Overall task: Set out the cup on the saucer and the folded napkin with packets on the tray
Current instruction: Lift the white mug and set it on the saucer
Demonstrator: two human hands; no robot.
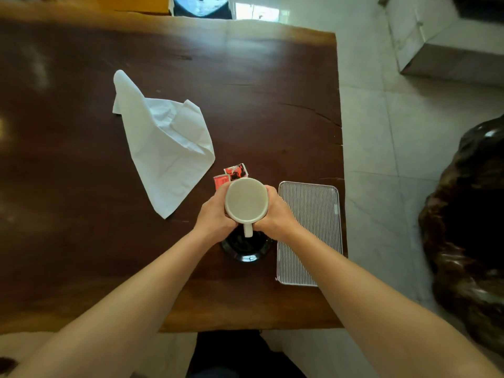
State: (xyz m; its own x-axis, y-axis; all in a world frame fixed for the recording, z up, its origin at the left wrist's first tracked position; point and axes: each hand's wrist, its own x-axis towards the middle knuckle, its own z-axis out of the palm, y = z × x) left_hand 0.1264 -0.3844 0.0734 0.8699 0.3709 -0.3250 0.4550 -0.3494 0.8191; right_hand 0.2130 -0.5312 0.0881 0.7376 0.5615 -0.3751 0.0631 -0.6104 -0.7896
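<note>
A white cup is held above the table with its handle pointing toward me. My left hand grips its left side and my right hand grips its right side. Below the cup a dark glossy saucer lies on the table, partly hidden by the cup and my hands. Two red packets lie just beyond the cup. A white napkin lies loosely spread and rumpled to the far left. The ribbed silver tray sits to the right of the saucer, my right forearm crossing its near corner.
The dark wooden table ends just right of the tray and just below the saucer area. Pale tiled floor lies to the right, with a dark carved wooden piece and a white cabinet beyond.
</note>
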